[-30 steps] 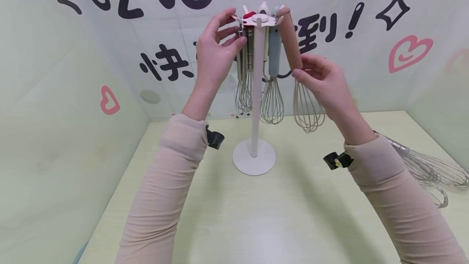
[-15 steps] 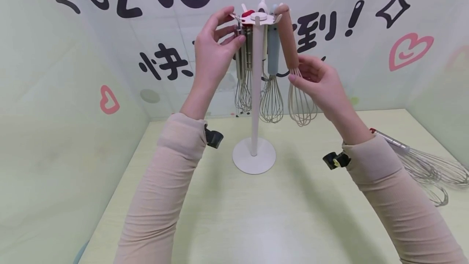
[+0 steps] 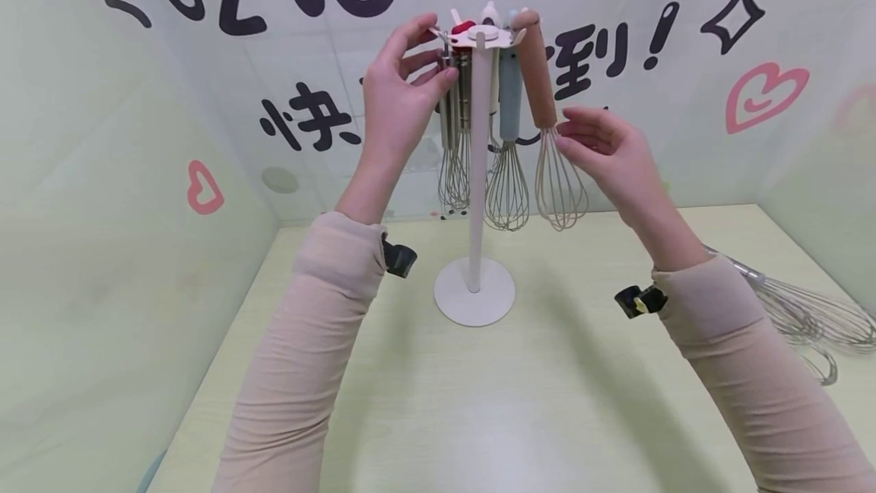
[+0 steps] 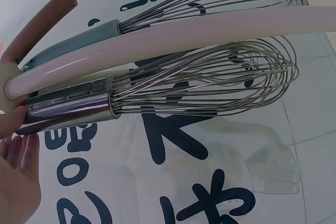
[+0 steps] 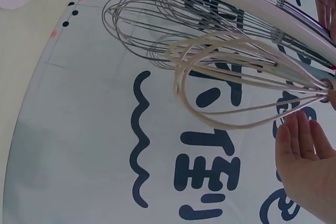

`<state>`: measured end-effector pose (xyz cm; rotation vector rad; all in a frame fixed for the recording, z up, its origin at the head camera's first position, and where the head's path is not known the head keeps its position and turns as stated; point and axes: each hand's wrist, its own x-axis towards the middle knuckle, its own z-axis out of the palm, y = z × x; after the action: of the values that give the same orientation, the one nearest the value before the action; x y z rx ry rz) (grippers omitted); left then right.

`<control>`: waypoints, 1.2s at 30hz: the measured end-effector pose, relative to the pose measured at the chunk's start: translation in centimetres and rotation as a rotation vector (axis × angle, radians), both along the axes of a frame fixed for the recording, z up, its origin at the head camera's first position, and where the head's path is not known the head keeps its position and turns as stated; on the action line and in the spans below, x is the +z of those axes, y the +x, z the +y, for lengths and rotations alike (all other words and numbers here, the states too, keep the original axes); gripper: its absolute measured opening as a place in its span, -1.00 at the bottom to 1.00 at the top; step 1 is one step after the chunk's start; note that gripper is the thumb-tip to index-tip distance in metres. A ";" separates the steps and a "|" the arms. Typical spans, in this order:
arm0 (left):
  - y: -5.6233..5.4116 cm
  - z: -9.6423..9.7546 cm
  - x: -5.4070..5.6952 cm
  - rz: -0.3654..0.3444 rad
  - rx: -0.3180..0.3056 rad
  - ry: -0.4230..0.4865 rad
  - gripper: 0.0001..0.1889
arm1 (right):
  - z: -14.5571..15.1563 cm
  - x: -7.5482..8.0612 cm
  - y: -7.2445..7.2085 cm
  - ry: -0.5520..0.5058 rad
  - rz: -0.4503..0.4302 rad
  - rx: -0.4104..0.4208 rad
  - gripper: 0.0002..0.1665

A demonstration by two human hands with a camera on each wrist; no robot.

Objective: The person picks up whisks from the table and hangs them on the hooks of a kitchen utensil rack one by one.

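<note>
A white stand (image 3: 477,204) with a round base carries several whisks on its top ring. At its left, my left hand (image 3: 404,90) pinches the top of a steel-handled whisk (image 3: 448,116); in the left wrist view the thumb lies over the whisk's handle end and the fingers under it. A brown-handled whisk (image 3: 537,78) hangs slightly slanted at the ring's right side. My right hand (image 3: 616,154) is just right of its wires, fingers loosely bent and gripping nothing; the right wrist view shows the fingers below the pale wires (image 5: 236,124). Between pole and brown whisk hangs a blue-handled whisk (image 3: 509,97).
Several steel whisks (image 3: 801,310) lie on the table (image 3: 438,409) at the right, partly behind the right sleeve. A red-topped whisk (image 3: 463,26) hangs at the back of the ring. A printed sheet (image 3: 328,173) stands behind the stand.
The brown-handled whisk has swung left to hang more upright. My right hand has let go of it and drawn slightly right. My left hand stays at the steel-handled whisk.
</note>
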<state>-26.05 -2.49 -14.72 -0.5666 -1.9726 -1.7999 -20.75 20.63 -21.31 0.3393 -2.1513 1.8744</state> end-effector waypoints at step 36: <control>0.3 -0.3 0.1 0.008 -0.003 -0.025 -0.41 | 15.9 -11.7 1.8 0.540 -0.391 -0.306 -0.25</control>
<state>-25.79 -2.78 -14.58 -0.5844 -1.9925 -1.7739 -18.91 36.53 -33.01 -0.2745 -2.7622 1.2497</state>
